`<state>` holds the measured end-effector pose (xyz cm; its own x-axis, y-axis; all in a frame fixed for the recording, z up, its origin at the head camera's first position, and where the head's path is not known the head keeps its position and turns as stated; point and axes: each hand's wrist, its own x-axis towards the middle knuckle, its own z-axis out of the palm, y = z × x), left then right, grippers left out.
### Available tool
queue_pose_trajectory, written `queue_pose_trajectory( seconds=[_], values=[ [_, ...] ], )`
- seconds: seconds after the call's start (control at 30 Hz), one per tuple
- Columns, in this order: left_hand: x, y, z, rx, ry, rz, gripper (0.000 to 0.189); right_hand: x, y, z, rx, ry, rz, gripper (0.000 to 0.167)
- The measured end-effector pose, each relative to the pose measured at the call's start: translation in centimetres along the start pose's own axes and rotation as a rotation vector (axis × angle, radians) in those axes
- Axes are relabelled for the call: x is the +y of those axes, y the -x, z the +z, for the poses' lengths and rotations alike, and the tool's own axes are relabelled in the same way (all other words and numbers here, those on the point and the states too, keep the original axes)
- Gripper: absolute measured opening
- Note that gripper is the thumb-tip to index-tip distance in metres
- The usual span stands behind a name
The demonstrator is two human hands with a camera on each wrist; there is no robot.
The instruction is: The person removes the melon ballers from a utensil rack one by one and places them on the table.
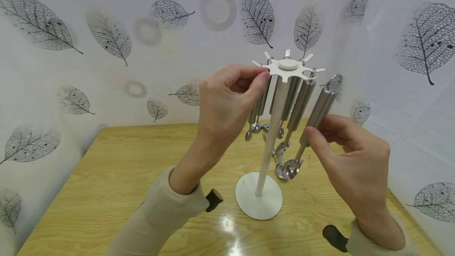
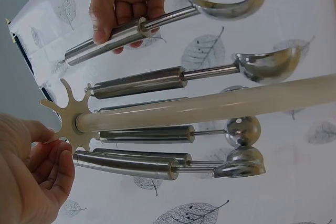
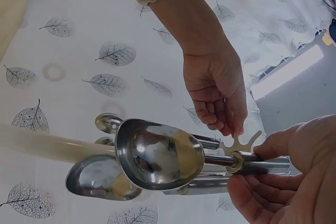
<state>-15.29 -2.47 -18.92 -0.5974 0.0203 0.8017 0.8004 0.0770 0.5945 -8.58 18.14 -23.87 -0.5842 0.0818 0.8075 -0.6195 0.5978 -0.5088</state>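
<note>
As L grip (image 1: 225,104) pinches rack (image 1: 273,129), R (image 1: 359,165) holds scoop (image 1: 321,108).

Leaf-print cloth (image 1: 160,62) behind wooden table (image 1: 117,181)

The left wrist view crops the rack (image 2: 210,107) and left hand (image 2: 21,174); in the right wrist view, a scoop (image 3: 163,158) partly hides another scoop (image 3: 97,178).

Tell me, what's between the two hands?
In the head view, the white stand's pole and hanging steel utensils lie between the left hand and the right hand.
</note>
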Motion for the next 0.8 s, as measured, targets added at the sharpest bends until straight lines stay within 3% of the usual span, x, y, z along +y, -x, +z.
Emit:
queue_pose_trajectory(
  seconds=[0.27,0.5,0.8],
  values=[
    [-0.1,0.0,0.0,-0.001,-0.011,0.011,0.01,1.3,0.0,-1.5,-0.011,0.04,0.051,0.016],
    [0.0,-0.1,-0.1,-0.002,-0.02,0.013,0.01,2.1,-0.4,-2.2,-0.033,0.077,0.154,0.017],
    [0.0,0.0,-0.1,-0.01,-0.006,0.001,0.01,3.9,-0.6,-2.9,-0.063,0.082,0.229,0.017]
  ],
)
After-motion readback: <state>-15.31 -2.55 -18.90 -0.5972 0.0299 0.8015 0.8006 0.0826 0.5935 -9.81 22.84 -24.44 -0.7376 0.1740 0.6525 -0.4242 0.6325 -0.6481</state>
